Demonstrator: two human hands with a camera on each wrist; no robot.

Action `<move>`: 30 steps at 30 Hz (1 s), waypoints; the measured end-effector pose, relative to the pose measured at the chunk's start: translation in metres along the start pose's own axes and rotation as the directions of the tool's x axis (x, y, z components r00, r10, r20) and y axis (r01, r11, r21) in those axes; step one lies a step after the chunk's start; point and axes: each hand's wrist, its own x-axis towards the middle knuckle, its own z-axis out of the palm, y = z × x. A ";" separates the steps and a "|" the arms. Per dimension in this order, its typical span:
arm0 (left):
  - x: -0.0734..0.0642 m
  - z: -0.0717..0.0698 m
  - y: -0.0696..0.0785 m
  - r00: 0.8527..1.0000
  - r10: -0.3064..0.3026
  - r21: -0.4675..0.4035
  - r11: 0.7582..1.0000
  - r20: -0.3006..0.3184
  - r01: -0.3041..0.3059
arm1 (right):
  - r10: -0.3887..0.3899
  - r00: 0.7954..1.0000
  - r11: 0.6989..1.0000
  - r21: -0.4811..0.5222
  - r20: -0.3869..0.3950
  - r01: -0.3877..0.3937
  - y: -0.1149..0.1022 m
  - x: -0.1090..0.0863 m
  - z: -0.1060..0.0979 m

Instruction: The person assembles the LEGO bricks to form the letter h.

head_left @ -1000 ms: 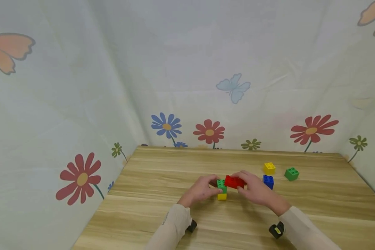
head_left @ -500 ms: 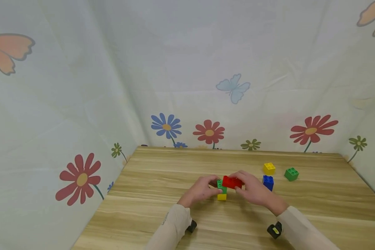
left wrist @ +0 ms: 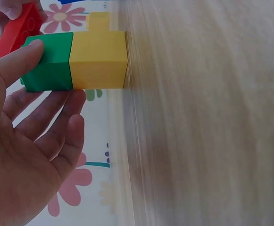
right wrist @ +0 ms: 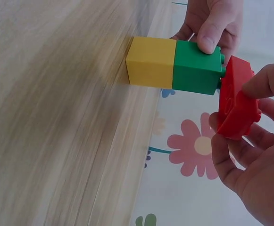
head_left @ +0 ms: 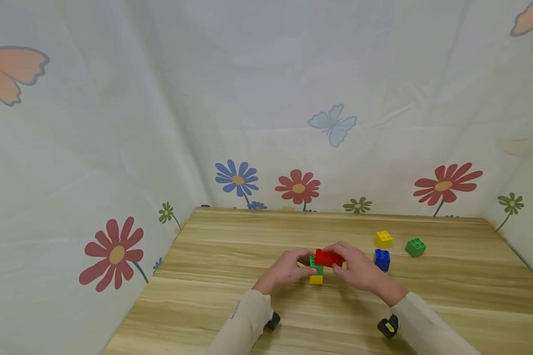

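A green building block [right wrist: 197, 68] sits on top of a yellow building block [right wrist: 151, 62], and the pair stands on the table. My left hand [head_left: 288, 270] grips the green block from the left, thumb on its near side and fingers on the far side. In my right hand [head_left: 360, 268] I pinch a longer red building block [right wrist: 238, 96] between thumb and fingers. One end of the red block overlaps the green block's studs, tilted against them in the right wrist view; its other end sticks out to the right.
Right of my right hand lie a blue block [head_left: 382, 260], a second yellow block [head_left: 384, 239] and a second green block [head_left: 415, 247] on the wooden table [head_left: 231, 231]. A flowered cloth [head_left: 266, 98] hangs behind the table and along its left side.
My right hand has moved slightly left with the red block, which now covers more of the green block's top. The left hand and the two stacked blocks have stayed in place.
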 end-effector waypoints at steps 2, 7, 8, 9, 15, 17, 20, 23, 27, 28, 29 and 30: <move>0.000 0.000 -0.001 1.000 0.002 0.001 1.000 0.000 -0.002 | -0.008 1.000 1.000 0.000 0.001 0.008 0.000 0.001 0.001; 0.001 0.001 -0.002 1.000 0.011 -0.005 1.000 0.002 -0.011 | -0.022 1.000 1.000 -0.004 0.008 0.022 0.001 0.003 0.004; 0.001 0.001 -0.002 1.000 0.012 -0.006 1.000 0.002 -0.012 | -0.025 1.000 1.000 -0.006 0.010 0.025 0.001 0.004 0.005; 0.001 0.001 -0.002 1.000 0.014 -0.006 1.000 0.002 -0.014 | -0.023 1.000 1.000 -0.006 0.013 0.023 0.001 0.004 0.006; 0.001 0.002 -0.003 1.000 0.019 0.004 1.000 -0.007 -0.019 | -0.040 0.999 0.999 -0.013 0.012 0.041 0.000 0.007 0.008; 0.001 0.002 -0.002 1.000 0.014 0.006 1.000 -0.009 -0.014 | -0.061 0.998 0.998 -0.027 0.009 0.061 0.000 0.009 0.008; 0.001 0.002 -0.001 1.000 0.000 -0.001 1.000 -0.011 0.000 | -0.102 0.995 0.993 -0.060 0.012 0.103 0.001 0.011 0.008; 0.002 0.002 -0.001 1.000 -0.009 0.003 1.000 -0.009 0.009 | -0.120 0.992 0.990 -0.073 0.024 0.122 0.001 0.012 0.007; 0.002 0.002 -0.001 1.000 -0.003 0.025 1.000 -0.011 0.003 | -0.107 0.993 0.990 -0.086 0.040 0.110 -0.003 0.014 0.006; 0.002 0.002 -0.001 1.000 0.001 0.032 0.999 -0.013 -0.001 | -0.103 0.994 0.990 -0.096 0.043 0.106 -0.004 0.014 0.006; 0.001 0.002 -0.001 1.000 0.003 0.034 0.999 -0.016 -0.003 | -0.100 0.994 0.988 -0.112 0.048 0.105 -0.005 0.015 0.006; 0.001 0.002 -0.001 1.000 0.006 0.035 0.999 -0.018 -0.005 | -0.102 0.993 0.986 -0.127 0.052 0.108 -0.006 0.016 0.006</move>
